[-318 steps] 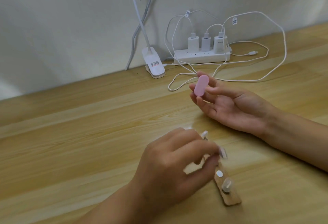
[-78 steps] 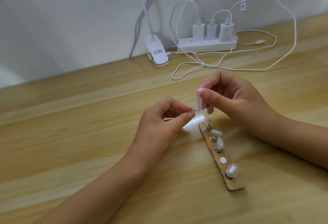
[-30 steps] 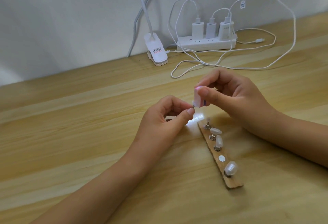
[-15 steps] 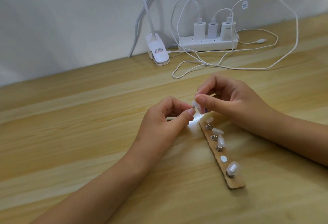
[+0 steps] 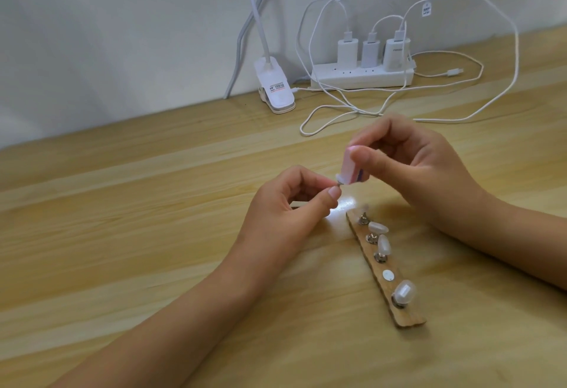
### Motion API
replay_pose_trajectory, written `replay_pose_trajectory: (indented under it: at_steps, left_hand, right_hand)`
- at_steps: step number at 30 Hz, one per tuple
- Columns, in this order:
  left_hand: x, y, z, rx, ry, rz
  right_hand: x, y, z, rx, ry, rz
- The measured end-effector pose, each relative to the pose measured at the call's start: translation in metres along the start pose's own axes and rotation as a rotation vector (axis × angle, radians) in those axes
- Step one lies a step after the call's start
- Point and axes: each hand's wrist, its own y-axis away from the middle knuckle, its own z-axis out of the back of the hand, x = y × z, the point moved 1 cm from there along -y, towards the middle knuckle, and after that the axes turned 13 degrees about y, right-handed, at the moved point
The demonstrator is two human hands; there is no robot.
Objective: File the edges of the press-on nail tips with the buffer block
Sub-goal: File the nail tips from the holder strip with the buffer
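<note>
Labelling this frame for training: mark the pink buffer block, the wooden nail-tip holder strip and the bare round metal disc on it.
Pink buffer block [image 5: 134, 169]: head view, its pink side face.
Wooden holder strip [image 5: 409, 317]: head view, bare near end.
Bare round metal disc [image 5: 387, 275]: head view, its centre.

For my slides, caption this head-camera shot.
Right hand presses a pink buffer block against a nail tip pinched by the left hand.
</note>
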Motion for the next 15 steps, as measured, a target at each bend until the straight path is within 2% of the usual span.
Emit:
replay_pose_trajectory:
  at_steps: [8, 15]
  left_hand:
    - [-0.0005, 0.0011, -0.0003, 0.014, -0.028, -0.006]
    - [-0.001, 0.0014, -0.0004, 0.014, -0.02, -0.001]
  right_hand:
    - [-0.0011, -0.0008, 0.0007, 0.048, 0.017, -0.028]
    - [-0.0029, -0.0008, 0.0005, 0.022, 0.018, -0.002]
